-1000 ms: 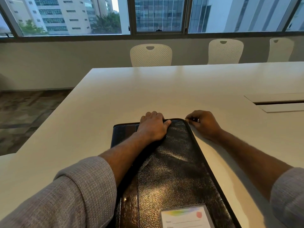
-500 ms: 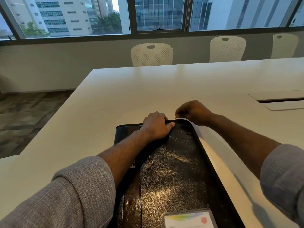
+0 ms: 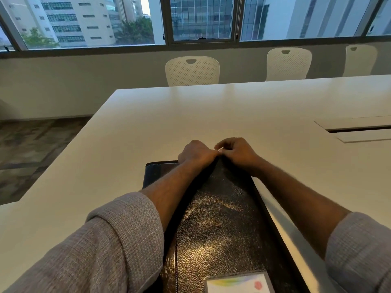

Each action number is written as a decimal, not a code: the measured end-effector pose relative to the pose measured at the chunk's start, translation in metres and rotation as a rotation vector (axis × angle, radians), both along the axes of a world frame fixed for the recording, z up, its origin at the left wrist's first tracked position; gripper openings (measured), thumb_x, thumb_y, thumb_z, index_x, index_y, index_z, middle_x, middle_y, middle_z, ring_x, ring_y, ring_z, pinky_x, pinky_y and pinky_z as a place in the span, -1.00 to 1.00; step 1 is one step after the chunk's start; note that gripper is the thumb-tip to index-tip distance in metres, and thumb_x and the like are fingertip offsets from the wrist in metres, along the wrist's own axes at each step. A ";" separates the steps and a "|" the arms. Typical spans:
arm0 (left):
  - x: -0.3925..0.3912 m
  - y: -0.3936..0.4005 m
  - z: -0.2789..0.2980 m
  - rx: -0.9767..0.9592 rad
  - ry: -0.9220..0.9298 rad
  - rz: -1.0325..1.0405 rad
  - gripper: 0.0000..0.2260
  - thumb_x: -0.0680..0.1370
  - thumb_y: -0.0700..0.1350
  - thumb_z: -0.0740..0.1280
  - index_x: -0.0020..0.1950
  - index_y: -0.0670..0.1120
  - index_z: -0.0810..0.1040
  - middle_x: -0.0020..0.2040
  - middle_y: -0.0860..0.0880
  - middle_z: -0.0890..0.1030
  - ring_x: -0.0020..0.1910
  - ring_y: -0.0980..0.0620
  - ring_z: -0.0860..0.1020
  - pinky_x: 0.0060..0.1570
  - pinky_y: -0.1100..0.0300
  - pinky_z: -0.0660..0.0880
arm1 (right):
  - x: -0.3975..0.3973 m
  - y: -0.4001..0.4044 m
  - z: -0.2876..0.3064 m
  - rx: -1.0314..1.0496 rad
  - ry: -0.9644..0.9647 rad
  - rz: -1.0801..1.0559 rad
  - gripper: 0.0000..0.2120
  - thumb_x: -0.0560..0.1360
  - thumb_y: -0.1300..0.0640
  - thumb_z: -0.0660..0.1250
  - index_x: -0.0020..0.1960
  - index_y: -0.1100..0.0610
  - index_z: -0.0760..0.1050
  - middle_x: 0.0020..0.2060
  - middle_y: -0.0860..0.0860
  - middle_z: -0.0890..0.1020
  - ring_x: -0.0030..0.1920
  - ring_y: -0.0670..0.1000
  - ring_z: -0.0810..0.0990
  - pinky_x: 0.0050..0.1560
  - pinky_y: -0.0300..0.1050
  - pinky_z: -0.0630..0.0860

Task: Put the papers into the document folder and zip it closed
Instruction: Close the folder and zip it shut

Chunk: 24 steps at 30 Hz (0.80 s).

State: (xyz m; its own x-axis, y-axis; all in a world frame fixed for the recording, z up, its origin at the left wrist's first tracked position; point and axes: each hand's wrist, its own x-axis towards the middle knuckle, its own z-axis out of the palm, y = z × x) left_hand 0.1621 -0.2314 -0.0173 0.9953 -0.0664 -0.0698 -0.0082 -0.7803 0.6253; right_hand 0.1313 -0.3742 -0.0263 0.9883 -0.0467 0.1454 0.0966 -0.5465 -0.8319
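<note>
White table (image 3: 211,115) (chairs (image 3: 192,70) beyond)

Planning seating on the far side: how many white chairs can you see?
3: one chair opposite the folder, one further right, one at far right. Others may sit out of frame.

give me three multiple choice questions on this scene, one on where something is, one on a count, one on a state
1. Where does the card lie?
A. on the near end of the folder
B. on a chair
C. on the floor

2. How many chairs show behind the table?
A. one
B. three
C. five

3. What is the right hand doing?
A. lying flat
B. pinching something small at the folder's far edge
C. hanging off the table

Answers:
1 A, it sits on the leather by the bottom edge.
2 B, three white backs.
3 B, fingers curled beside the left hand.
</note>
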 end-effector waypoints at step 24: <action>0.018 -0.014 0.013 -0.051 0.269 0.046 -0.71 0.30 -0.01 0.55 -0.16 -0.16 0.58 -0.13 -0.14 0.65 -0.16 -0.05 0.65 0.00 0.03 0.62 | -0.027 0.002 -0.009 -0.284 -0.029 -0.003 -0.76 0.56 0.12 0.25 0.18 0.15 0.56 0.09 0.08 0.63 0.10 0.07 0.55 0.14 0.00 0.48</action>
